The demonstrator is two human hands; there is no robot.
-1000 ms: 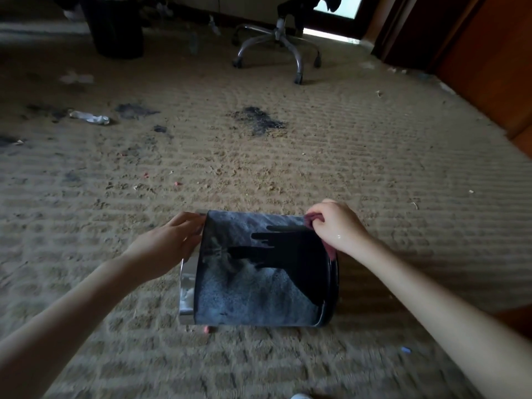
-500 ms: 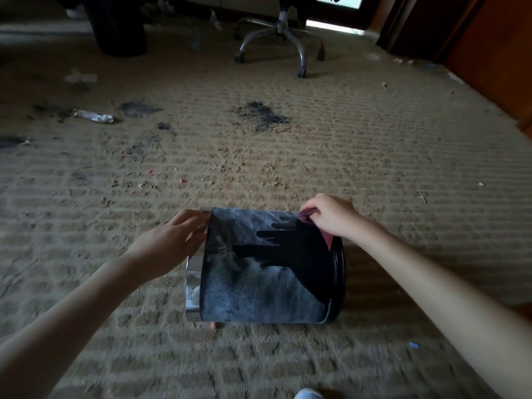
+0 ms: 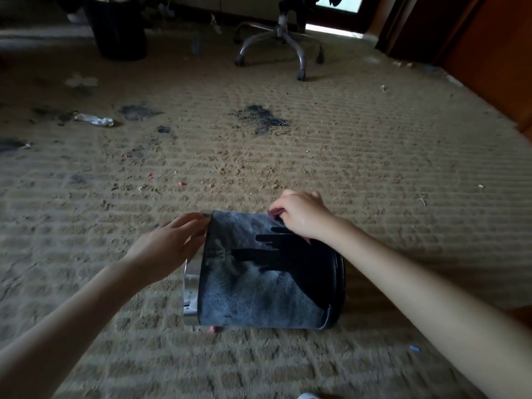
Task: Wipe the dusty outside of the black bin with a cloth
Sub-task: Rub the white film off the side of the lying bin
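Observation:
A black bin (image 3: 259, 295) lies on its side on the carpet, its silver-rimmed end to the left. Grey dust covers most of its upper side; dark wiped streaks run across the upper right part. My left hand (image 3: 169, 243) rests with straight fingers against the bin's left end near the rim. My right hand (image 3: 302, 216) grips a small dark red cloth (image 3: 275, 213) and presses it on the bin's far top edge. Most of the cloth is hidden under the fingers.
Dirty beige carpet (image 3: 345, 168) carries dark stains (image 3: 260, 118), crumbs and a crumpled wrapper (image 3: 95, 120). An office chair base (image 3: 283, 38) and a second black bin (image 3: 116, 30) stand at the back. Wooden furniture (image 3: 495, 61) lines the right side.
My right hand with the cloth has slid a little leftward along the bin's far top edge. My left hand has stayed on the bin's left end.

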